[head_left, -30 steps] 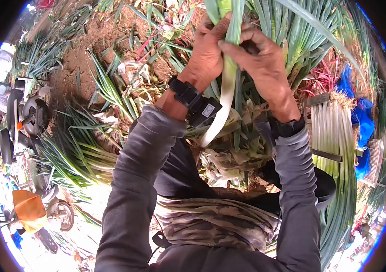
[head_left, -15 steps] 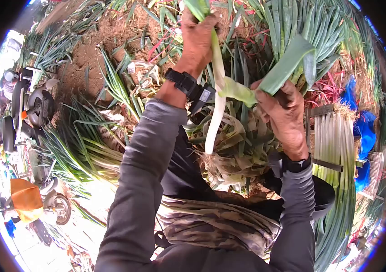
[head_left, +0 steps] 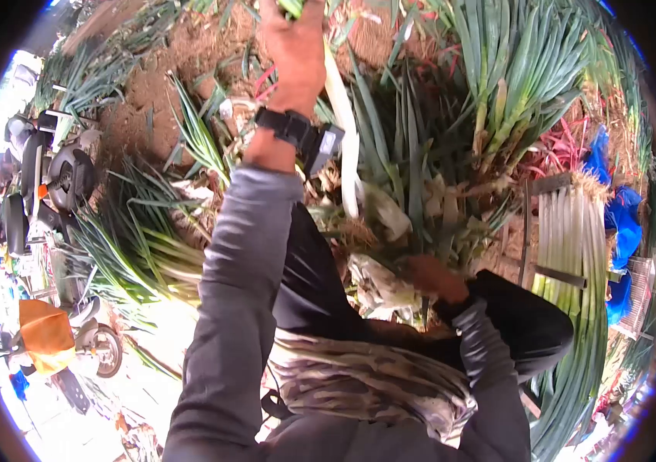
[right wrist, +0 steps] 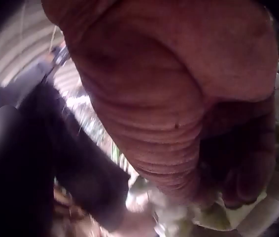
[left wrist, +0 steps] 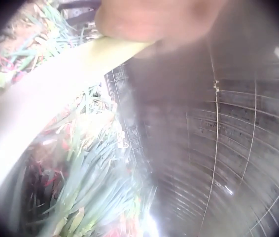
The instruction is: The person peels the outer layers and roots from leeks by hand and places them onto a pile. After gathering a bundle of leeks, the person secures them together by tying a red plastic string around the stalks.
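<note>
Leek (head_left: 335,81) clamped in the left hand (head_left: 295,54), white stalk (head_left: 350,165) jutting beyond the grip, hold of the right hand (head_left: 433,277) unclear

Outdoor produce yard: piled leeks (head_left: 570,239), bare soil (head_left: 131,115), parked motorbikes (head_left: 70,179).

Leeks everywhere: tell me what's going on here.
A person grips one leek in the left hand, its white root end hanging toward the lap. The right hand is low by the knee at a heap of leaf scraps, fingers curled; whether it grips any is unclear. On the person's right, a row of leeks lies in a rack, roots at one end.
</note>
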Demonstrator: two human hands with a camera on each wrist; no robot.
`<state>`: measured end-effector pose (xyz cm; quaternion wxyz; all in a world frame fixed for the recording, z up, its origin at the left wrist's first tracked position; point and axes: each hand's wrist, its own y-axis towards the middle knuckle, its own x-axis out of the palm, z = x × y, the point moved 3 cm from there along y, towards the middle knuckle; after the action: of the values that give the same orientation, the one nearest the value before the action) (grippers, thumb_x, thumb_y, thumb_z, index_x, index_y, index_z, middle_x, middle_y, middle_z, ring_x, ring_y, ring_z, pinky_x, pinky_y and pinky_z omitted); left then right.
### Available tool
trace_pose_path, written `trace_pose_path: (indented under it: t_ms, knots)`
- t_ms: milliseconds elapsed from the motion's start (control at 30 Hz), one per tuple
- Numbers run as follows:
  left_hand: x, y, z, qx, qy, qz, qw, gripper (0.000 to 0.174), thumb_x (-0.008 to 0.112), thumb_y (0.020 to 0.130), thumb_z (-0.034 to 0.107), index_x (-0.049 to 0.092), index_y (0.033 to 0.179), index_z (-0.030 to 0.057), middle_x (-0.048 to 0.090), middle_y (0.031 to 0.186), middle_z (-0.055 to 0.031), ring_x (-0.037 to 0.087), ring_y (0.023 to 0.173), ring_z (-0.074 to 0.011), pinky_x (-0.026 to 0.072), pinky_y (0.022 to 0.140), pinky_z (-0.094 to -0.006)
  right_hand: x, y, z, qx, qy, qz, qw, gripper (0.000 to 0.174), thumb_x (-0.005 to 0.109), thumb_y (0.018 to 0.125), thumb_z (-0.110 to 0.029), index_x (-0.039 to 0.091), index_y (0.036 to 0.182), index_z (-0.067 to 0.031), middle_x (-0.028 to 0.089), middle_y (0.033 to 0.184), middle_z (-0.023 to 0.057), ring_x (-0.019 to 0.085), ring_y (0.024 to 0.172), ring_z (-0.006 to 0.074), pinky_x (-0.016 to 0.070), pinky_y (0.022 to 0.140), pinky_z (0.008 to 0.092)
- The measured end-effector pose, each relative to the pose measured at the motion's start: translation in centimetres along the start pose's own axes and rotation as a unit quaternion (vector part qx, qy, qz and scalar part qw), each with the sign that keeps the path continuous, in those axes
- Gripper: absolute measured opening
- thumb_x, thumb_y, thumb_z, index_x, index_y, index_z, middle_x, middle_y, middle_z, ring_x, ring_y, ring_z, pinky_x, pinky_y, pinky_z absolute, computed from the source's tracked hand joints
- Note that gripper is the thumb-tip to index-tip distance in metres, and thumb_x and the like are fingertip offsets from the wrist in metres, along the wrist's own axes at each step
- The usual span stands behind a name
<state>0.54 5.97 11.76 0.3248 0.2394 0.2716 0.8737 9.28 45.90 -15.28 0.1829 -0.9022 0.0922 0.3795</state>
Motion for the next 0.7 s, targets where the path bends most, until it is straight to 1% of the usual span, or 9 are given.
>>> trace_pose_path:
  t_ms: [67,133,167,200,300,400,467,500,700]
  knots:
    - [0.4,-0.1,0.4,-0.022,-0.017,-0.004,1.0,0.063,0.068,0.096,0.013,0.037,0.151,0.0056,0.055,0.125,-0.0056,0.052,0.105,-0.0183,0.046,0.089,-0.034,-9.1,2.7,-6.3,0.064,0.082,0.01,0.995,0.039,0.07,0.094,-0.037,0.066,0.114,-0.0037,0.066,0.093,0.0197,0.064,0.077,0.0293,0.0526,0.066,0.0369]
    - [0.8,-0.2,0.6,-0.046,-0.032,0.017,0.998,0.062,0.068,0.096,0.012,0.038,0.15,0.0052,0.056,0.122,-0.0052,0.053,0.1,-0.0169,0.0476,0.084,-0.0328,-12.0,5.2,-6.7,0.055,0.094,0.215,0.971,0.039,0.07,0.094,-0.03,0.063,0.121,-0.0021,0.07,0.106,0.019,0.068,0.093,0.0395,0.0558,0.082,0.0446]
    - [0.8,0.0,-0.3,-0.058,-0.074,0.008,0.996,0.059,0.066,0.096,0.009,0.039,0.149,0.0053,0.059,0.114,-0.0038,0.054,0.09,-0.0141,0.0487,0.074,-0.0301,-14.5,6.4,-8.7,0.008,0.07,0.254,0.965,0.039,0.07,0.094,-0.029,0.062,0.121,-0.0015,0.069,0.105,0.0189,0.068,0.092,0.0378,0.0563,0.081,0.0428]
    - [0.9,0.0,-0.2,-0.067,-0.065,0.016,0.996,0.059,0.065,0.096,0.008,0.039,0.149,0.0055,0.059,0.112,-0.0033,0.054,0.087,-0.0136,0.0483,0.071,-0.0296,-16.7,7.6,-10.9,-0.04,0.047,0.292,0.954,0.04,0.071,0.095,-0.029,0.061,0.122,-0.0009,0.069,0.104,0.0188,0.069,0.091,0.036,0.0568,0.08,0.041]
    - [1.5,-0.3,0.2,-0.088,-0.048,0.034,0.994,0.059,0.064,0.096,0.006,0.039,0.149,0.0059,0.059,0.107,-0.0025,0.054,0.082,-0.0128,0.0475,0.067,-0.0287,-16.9,11.2,-13.4,-0.121,0.007,0.357,0.926,0.042,0.074,0.094,-0.028,0.06,0.122,-0.0006,0.069,0.101,0.0134,0.066,0.079,0.0181,0.0547,0.064,0.0318]
    - [1.5,-0.1,1.0,-0.088,-0.053,0.046,0.994,0.059,0.064,0.096,0.005,0.04,0.149,0.0063,0.058,0.107,-0.0025,0.053,0.082,-0.0132,0.0472,0.067,-0.0289,-15.0,12.2,-12.7,0.015,0.208,0.164,0.964,0.035,0.073,0.093,-0.022,0.06,0.12,-0.0033,0.069,0.096,0.0145,0.069,0.08,0.0278,0.0557,0.073,0.0352]
    - [1.6,-0.5,2.4,-0.087,-0.058,0.065,0.992,0.059,0.064,0.096,0.005,0.04,0.149,0.0064,0.058,0.108,-0.0026,0.053,0.082,-0.0132,0.0471,0.068,-0.029,-13.0,11.8,-11.5,-0.006,0.207,0.152,0.966,0.035,0.073,0.092,-0.022,0.06,0.119,-0.0044,0.068,0.092,0.0136,0.069,0.077,0.0259,0.0552,0.071,0.0356]
    - [1.0,0.2,1.2,-0.055,-0.053,0.057,0.995,0.058,0.063,0.096,0.005,0.04,0.149,0.0064,0.057,0.108,-0.0023,0.052,0.082,-0.0126,0.047,0.069,-0.0286,-12.2,11.4,-10.6,-0.015,0.206,0.146,0.968,0.034,0.074,0.092,-0.021,0.06,0.119,-0.0049,0.068,0.091,0.0131,0.068,0.076,0.0249,0.0549,0.069,0.0358]
    - [0.8,0.3,1.3,-0.038,-0.034,0.03,0.998,0.058,0.064,0.096,0.008,0.04,0.149,0.0057,0.057,0.108,-0.0027,0.051,0.084,-0.0119,0.046,0.07,-0.0283,-12.3,10.0,-8.6,-0.09,0.108,0.278,0.95,0.039,0.078,0.089,-0.021,0.058,0.118,-0.005,0.067,0.104,0.0141,0.07,0.084,0.0264,0.0562,0.07,0.0364]
